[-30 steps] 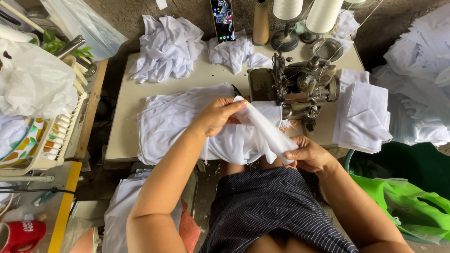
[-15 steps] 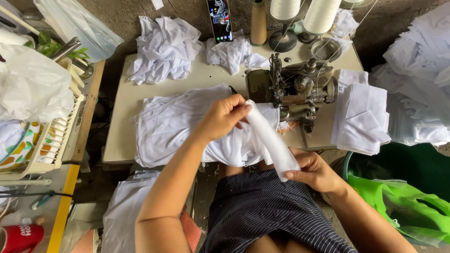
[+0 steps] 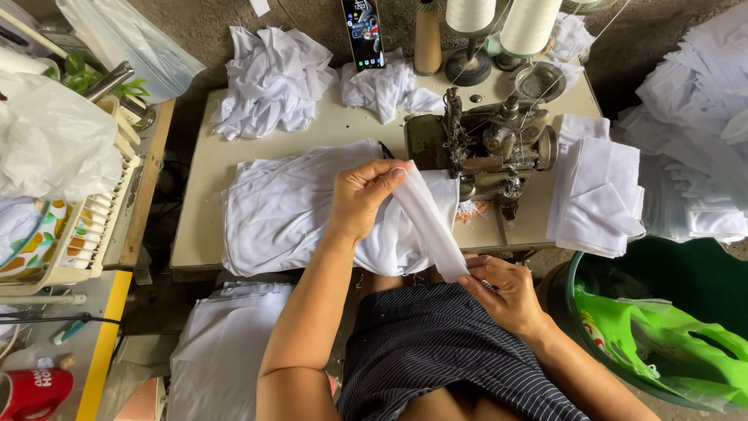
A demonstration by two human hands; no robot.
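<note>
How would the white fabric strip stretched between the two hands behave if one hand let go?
The white fabric strip looks thin and soft, so it would probably flop down limp. It likely weighs little: the left hand and right hand hold it by pinching alone.

The red mug (image 3: 31, 394) and green-lined tub (image 3: 662, 343) are cut off by the frame's edges; the phone (image 3: 364, 33) screen is unreadably small.

A narrow white matt cloth strip (image 3: 427, 222) looks soft beside the dull greenish metal sewing machine (image 3: 487, 148); behind it, a glossy black phone (image 3: 364, 33).
</note>
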